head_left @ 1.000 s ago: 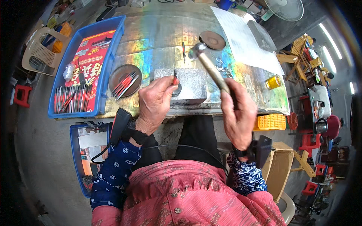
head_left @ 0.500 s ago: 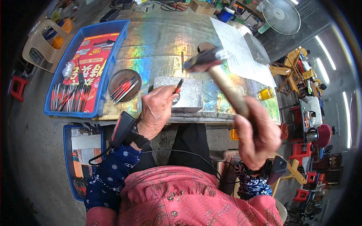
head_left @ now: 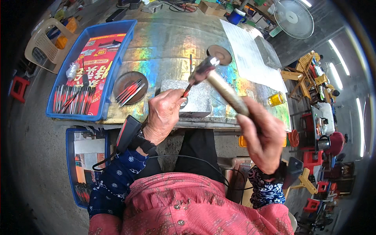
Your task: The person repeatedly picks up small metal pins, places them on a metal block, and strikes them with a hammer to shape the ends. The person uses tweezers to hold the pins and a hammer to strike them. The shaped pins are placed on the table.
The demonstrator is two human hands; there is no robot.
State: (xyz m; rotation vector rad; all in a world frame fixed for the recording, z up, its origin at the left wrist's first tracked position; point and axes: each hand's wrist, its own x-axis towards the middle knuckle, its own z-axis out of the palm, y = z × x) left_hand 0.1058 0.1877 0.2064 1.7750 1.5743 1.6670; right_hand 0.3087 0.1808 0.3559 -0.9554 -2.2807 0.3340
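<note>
My left hand (head_left: 164, 115) rests on the near edge of a grey metal block (head_left: 196, 98) and pinches a thin red-handled tool (head_left: 187, 90), tip down on the block beside a small metal ring (head_left: 183, 103). My right hand (head_left: 263, 137) grips the wooden handle of a hammer (head_left: 219, 80), whose steel head hangs just above the red tool's top. A black device is strapped to each wrist.
A round dish (head_left: 127, 84) of red tools sits left of the block. A blue tray (head_left: 92, 70) holds a red packet and several more tools. A grinding disc (head_left: 219, 54), a paper sheet (head_left: 250, 51) and a yellow jar (head_left: 276, 99) lie to the right. A fan stands beyond.
The hammer rose from near the block, then its head swung back down toward the red tool. My left hand has stayed on the block with the tool.
</note>
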